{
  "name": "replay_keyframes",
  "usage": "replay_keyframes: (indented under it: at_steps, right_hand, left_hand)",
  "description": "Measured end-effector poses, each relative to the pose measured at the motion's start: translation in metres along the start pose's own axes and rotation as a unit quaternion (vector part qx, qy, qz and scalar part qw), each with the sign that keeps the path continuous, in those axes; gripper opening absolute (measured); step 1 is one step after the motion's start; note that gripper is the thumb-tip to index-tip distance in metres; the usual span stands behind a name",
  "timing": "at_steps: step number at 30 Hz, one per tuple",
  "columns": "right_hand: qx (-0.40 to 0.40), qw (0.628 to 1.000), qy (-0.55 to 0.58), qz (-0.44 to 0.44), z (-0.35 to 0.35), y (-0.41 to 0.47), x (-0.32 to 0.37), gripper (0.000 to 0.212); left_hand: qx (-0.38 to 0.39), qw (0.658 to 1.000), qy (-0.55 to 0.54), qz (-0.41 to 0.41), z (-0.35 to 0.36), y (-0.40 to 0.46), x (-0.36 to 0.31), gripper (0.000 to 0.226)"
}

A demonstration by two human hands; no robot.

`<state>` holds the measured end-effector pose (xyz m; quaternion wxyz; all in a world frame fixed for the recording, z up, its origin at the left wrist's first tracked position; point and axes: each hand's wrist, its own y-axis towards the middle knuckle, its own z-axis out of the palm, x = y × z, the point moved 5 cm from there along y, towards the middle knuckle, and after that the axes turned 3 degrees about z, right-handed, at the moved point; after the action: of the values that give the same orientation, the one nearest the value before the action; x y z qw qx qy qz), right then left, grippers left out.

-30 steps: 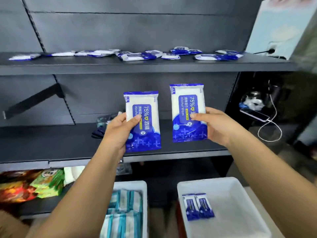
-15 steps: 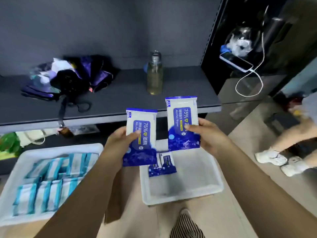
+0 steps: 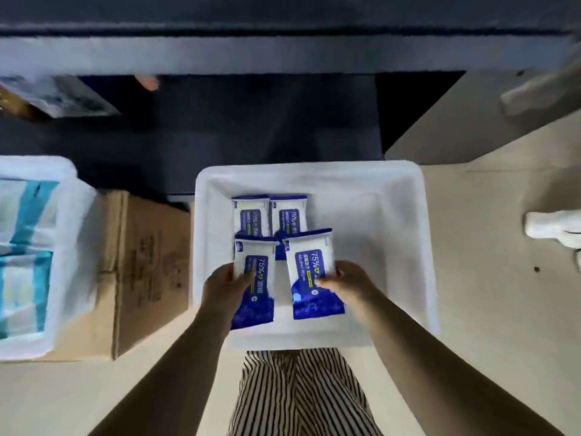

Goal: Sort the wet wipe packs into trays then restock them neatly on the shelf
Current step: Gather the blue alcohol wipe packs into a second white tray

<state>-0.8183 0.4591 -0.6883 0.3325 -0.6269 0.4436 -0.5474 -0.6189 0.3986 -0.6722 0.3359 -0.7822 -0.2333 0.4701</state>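
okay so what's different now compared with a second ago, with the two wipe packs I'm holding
Both hands carried their packs down from shelf height to just over the white tray. The left hand grips the left pack, the right hand the right pack. Neither was let go. The two packs in the tray stayed put.

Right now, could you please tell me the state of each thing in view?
Left hand: grips a blue pack over the tray.
Right hand: grips another blue pack.
White tray: holds two blue packs lying flat.
Left tray: filled with teal packs.
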Motion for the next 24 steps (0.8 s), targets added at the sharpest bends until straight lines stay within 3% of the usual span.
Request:
replay_keyframes:
  at_steps: [6,12,16,20,24]
  right_hand:
    - [0.013,0.998,-0.036,0.045,0.040,0.084,-0.049,0.024]
    - [-0.015,0.992,-0.125,0.012,0.056,0.108,-0.054,0.033]
    - [-0.022,0.939,-0.343,-0.022,0.062,0.103,-0.047,0.046]
    - [-0.035,0.908,-0.417,-0.004,0.047,0.078,-0.025,0.046]
    - [-0.059,0.876,-0.469,-0.090,0.029,0.023,0.023,0.038]
  left_hand:
    - [-0.027,0.997,0.066,-0.014,0.030,0.067,0.058,0.016]
    - [-0.094,0.982,0.163,-0.002,0.030,0.088,0.081,0.029]
    - [-0.095,0.981,0.166,-0.022,0.030,0.080,0.088,0.030]
    - [-0.070,0.975,0.212,-0.014,0.022,0.059,0.066,0.050]
    - [-0.054,0.954,0.289,0.061,0.000,0.021,0.011,0.055]
